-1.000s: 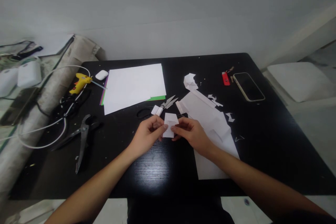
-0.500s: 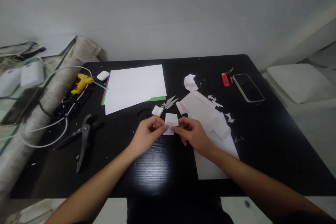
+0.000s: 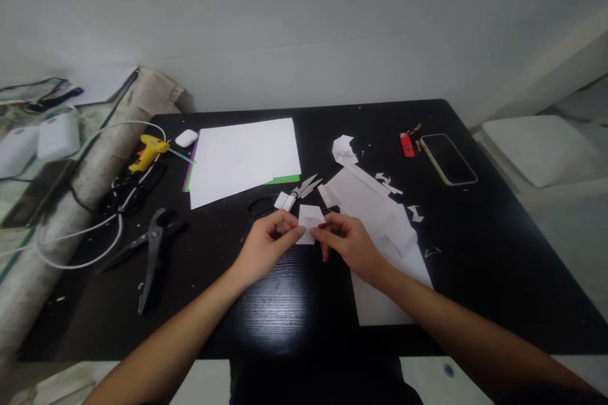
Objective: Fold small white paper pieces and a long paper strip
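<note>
A small folded piece of white paper (image 3: 311, 215) is held up between my two hands over the black table. My left hand (image 3: 270, 240) pinches its left edge with thumb and fingers. On its right side my right hand (image 3: 349, 242) grips it the same way, the thumb lying across the lower part. Just beyond the hands lie scissors (image 3: 306, 186) with open blades, their black handle partly covered by another small folded paper (image 3: 285, 200). White paper sheets and offcuts (image 3: 375, 202) spread beside and under my right forearm.
A stack of paper (image 3: 244, 158), white on top, lies at the back left. Left of it are a yellow glue gun (image 3: 148, 152), a white case (image 3: 187, 138), a cable and pliers (image 3: 154, 247). A red lighter (image 3: 407, 144) and a phone (image 3: 448, 159) lie at the right.
The upper right corner of the small paper has shifted slightly to the right, and my right fingers have moved a little. My left hand stays nearly still.
</note>
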Motion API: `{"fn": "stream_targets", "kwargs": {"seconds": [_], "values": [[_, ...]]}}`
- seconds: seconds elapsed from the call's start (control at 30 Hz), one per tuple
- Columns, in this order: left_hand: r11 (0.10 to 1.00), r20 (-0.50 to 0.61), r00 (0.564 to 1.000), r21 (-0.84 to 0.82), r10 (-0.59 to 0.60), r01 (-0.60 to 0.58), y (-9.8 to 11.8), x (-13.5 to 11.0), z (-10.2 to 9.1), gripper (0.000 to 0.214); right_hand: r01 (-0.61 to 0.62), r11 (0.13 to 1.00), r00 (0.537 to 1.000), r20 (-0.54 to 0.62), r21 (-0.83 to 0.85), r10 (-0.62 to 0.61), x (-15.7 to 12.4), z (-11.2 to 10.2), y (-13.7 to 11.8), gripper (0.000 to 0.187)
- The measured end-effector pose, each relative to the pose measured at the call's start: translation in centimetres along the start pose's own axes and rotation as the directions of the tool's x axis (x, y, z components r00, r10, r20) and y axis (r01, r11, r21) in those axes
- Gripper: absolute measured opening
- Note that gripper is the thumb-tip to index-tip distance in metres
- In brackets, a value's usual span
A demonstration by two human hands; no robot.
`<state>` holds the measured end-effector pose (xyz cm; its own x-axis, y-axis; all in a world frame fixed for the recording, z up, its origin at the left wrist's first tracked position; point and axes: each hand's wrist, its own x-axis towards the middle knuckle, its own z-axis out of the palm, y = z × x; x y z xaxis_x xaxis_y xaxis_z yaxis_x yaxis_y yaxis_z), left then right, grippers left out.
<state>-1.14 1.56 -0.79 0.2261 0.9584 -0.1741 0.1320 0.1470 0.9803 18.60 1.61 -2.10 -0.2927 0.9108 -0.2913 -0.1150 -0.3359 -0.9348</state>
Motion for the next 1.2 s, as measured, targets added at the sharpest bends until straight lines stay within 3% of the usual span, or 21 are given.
{"fn": "stream_targets", "kwargs": {"seconds": [0.57, 1.2], "values": [[0.999, 0.008, 1.000, 0.030, -0.012, 0.012, 0.16, -0.01, 0.05, 0.025, -0.045, 0.993, 0.999, 0.014, 0.111, 0.044, -0.20, 0.04, -0.19, 0.035], [0.999, 0.009, 1.000, 0.044, -0.016, 0.016, -0.16, 0.00, 0.04, 0.028, -0.047, 0.995, 0.999, 0.013, 0.087, 0.046, -0.22, 0.09, -0.37, 0.038]]}}
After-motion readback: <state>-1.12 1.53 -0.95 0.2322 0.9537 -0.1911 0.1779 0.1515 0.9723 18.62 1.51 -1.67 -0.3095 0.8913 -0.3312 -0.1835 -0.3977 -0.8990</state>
